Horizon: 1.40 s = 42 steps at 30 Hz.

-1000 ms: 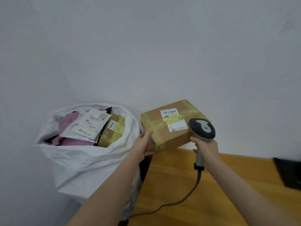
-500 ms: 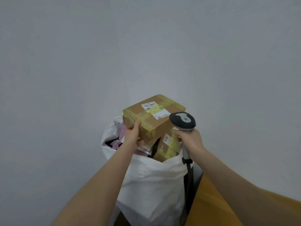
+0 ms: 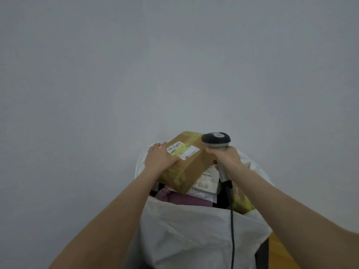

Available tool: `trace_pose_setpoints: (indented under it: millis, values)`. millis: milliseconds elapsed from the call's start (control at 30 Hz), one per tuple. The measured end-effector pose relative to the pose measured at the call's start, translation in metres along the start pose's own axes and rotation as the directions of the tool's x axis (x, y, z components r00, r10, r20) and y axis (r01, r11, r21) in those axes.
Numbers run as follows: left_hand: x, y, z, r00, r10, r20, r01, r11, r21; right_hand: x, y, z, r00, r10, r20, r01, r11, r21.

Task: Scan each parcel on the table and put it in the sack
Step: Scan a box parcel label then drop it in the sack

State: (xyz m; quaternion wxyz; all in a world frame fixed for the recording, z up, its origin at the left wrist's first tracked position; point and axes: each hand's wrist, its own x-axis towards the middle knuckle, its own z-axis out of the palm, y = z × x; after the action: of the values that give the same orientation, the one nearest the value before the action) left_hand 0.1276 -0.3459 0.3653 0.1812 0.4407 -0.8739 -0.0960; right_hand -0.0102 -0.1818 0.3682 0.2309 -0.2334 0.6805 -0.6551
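In the head view, the parcel had come off the tabletop and sat tilted in the mouth of the sack, on the parcels already inside, so this drop looked nearly done. The left hand lay flat on its top, fingers straight; the right hand had its fingers wrapped round the scanner.

head-worn view, looking forward-down, close over sack

sack mouth crammed with parcels, cardboard box tilted on top, scanner cable across front, open room above
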Motion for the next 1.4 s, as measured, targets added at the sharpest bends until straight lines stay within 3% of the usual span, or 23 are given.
trace_pose_setpoints:
  millis: [67,133,200,367,500,633,800,867,933,1000,1067,1133,1200,1400]
  values:
    - [0.011,0.015,0.003,0.97,0.15,0.189,-0.141,0.988,-0.062,0.005,-0.001,0.004,1.0,0.021,-0.01,-0.021,1.0,0.004]
    - [0.019,0.026,0.014,0.913,0.156,0.378,-0.133,0.987,-0.088,0.009,-0.003,0.007,1.0,0.03,0.008,-0.03,1.0,0.003]
    - [0.022,0.022,0.03,0.884,0.119,0.452,-0.088,0.992,-0.09,0.014,-0.005,0.009,0.999,0.04,0.034,-0.04,0.999,0.012]
    - [0.026,-0.022,0.063,0.88,0.044,0.474,0.107,0.951,-0.289,0.034,-0.008,0.012,0.994,0.084,0.068,-0.085,0.996,0.008]
    - [0.031,-0.04,0.078,0.877,0.027,0.479,0.182,0.905,-0.385,0.053,0.001,0.036,0.997,0.054,0.047,-0.05,0.996,-0.071]
    - [0.046,-0.045,0.075,0.869,0.061,0.492,0.181,0.885,-0.43,0.069,0.013,0.06,0.996,0.056,0.069,-0.043,0.984,-0.172]
    - [0.074,-0.04,0.064,0.83,0.195,0.523,0.029,0.921,-0.388,0.084,0.019,0.077,0.999,-0.01,0.04,0.023,0.945,-0.326]
    - [0.092,-0.049,0.063,0.867,0.216,0.449,-0.077,0.949,-0.307,0.085,0.022,0.088,0.998,-0.021,0.059,0.043,0.915,-0.402]
    - [0.115,-0.069,0.054,0.962,0.165,0.219,-0.134,0.979,-0.151,0.087,0.027,0.102,0.995,-0.016,0.101,0.058,0.902,-0.428]
    - [0.136,-0.098,0.05,0.996,0.028,0.084,-0.027,0.999,-0.021,0.089,0.03,0.113,0.992,-0.01,0.126,0.063,0.904,-0.424]
    - [0.149,-0.126,0.055,0.975,-0.12,0.189,0.116,0.993,0.033,0.092,0.034,0.121,0.991,-0.007,0.134,0.065,0.9,-0.431]
    - [0.154,-0.144,0.069,0.932,-0.178,0.314,0.19,0.982,-0.009,0.095,0.035,0.126,0.992,0.005,0.127,0.051,0.898,-0.437]
    - [0.157,-0.15,0.075,0.94,-0.138,0.311,0.174,0.981,-0.091,0.097,0.036,0.127,0.992,0.027,0.12,0.03,0.895,-0.445]
    - [0.204,-0.117,0.025,0.987,-0.158,-0.035,0.124,0.877,-0.464,0.099,0.033,0.135,0.992,0.065,0.107,-0.005,0.874,-0.485]
